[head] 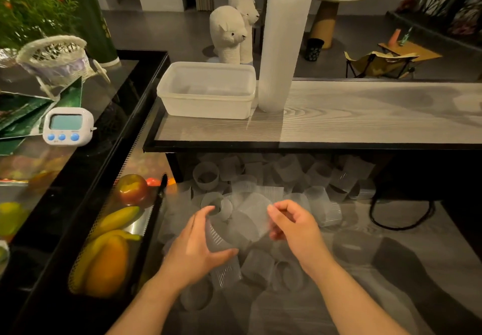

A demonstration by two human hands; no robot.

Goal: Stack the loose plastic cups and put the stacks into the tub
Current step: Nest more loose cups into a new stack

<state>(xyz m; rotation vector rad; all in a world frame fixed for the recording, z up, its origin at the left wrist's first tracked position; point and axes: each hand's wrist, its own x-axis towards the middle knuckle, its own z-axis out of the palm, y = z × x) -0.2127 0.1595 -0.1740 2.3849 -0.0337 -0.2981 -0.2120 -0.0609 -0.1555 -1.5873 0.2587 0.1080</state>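
Several loose translucent plastic cups [260,178] lie in a heap on the low grey surface under the shelf. My left hand [198,248] grips a cup [216,238] lying on its side. Just to the right, my right hand [292,225] pinches the edge of a second cup [250,220], whose open end faces the first one. The two cups touch or overlap between my hands. A translucent white tub [206,92] stands on the wooden shelf above, left of a very tall stack of cups [284,34].
A black-framed glass display [125,230] with fruit runs along the left. On its top sit a white timer [67,126] and a wicker basket [52,58]. A black cable [401,217] loops at the right. The wooden shelf [365,115] stretches right.
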